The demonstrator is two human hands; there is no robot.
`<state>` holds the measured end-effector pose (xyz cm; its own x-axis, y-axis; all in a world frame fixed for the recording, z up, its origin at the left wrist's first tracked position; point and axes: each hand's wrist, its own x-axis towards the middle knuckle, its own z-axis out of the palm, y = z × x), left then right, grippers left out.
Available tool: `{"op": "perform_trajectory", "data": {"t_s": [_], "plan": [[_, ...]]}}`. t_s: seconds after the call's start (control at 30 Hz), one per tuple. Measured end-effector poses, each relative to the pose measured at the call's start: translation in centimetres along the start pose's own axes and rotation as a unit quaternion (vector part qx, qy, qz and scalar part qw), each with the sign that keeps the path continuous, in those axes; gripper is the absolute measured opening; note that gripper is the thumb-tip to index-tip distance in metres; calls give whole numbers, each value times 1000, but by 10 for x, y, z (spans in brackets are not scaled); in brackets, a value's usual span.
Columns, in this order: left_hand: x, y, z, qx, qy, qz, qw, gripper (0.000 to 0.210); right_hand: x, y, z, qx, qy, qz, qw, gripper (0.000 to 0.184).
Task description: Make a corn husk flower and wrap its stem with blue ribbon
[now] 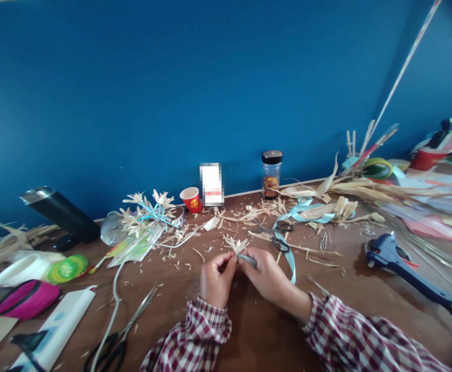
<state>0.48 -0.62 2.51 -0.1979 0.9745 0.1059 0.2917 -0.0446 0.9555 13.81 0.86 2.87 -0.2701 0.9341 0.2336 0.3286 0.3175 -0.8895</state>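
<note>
A small pale flower (238, 245) of pointed dried-husk strips stands upright between my hands above the brown table. My left hand (215, 283) pinches its base from the left, thumb and fingers together. From the right, my right hand (269, 278) closes on a light blue ribbon (250, 260) at the flower's base; its fingertips almost meet those of the left. A longer length of blue ribbon (290, 263) trails on the table behind my right hand, beside dark-handled small scissors (281, 245). The flower's stem is mostly hidden by my fingers.
Husk scraps litter the table. At left lie large black-handled scissors (122, 336), a white power strip (57, 330) and a bunch of husk flowers (150, 213). A red paper cup (190, 200) and lidded jar (271, 175) stand behind. A blue glue gun (407, 271) lies right.
</note>
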Motion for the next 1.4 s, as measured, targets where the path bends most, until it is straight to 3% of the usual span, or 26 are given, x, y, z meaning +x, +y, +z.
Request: {"op": "perform_trajectory", "data": {"t_s": [0.1, 0.3, 0.5, 0.7, 0.8, 0.93, 1.13, 1.3, 1.4], "plan": [[0, 1, 0, -18, -35, -24, 999, 26, 0, 0, 0, -13, -2, -6, 1000, 17], [-2, -2, 3, 36, 16, 20, 999, 24, 0, 1, 1, -72, 0, -12, 997, 19], [1, -4, 1, 70, 20, 28, 997, 25, -5, -4, -1, -220, -5, -51, 974, 29], [3, -5, -3, 91, 3, 62, 994, 25, -5, -9, -6, -261, -16, -98, 960, 25], [2, -4, -3, 131, 4, 95, 987, 24, -5, -12, -6, -248, -32, -127, 960, 24], [2, -5, -4, 123, 3, 91, 988, 25, -5, -11, -4, -231, -48, -152, 960, 24], [3, -5, -7, 86, 28, 74, 993, 25, -2, -12, -11, -211, -58, -123, 968, 26], [-1, 4, -5, 66, 2, 62, 996, 25, 2, -14, -17, -33, -44, -39, 998, 41], [-6, 6, -1, 69, -6, 79, 994, 24, 5, -9, -13, 69, -45, -27, 996, 32]]}}
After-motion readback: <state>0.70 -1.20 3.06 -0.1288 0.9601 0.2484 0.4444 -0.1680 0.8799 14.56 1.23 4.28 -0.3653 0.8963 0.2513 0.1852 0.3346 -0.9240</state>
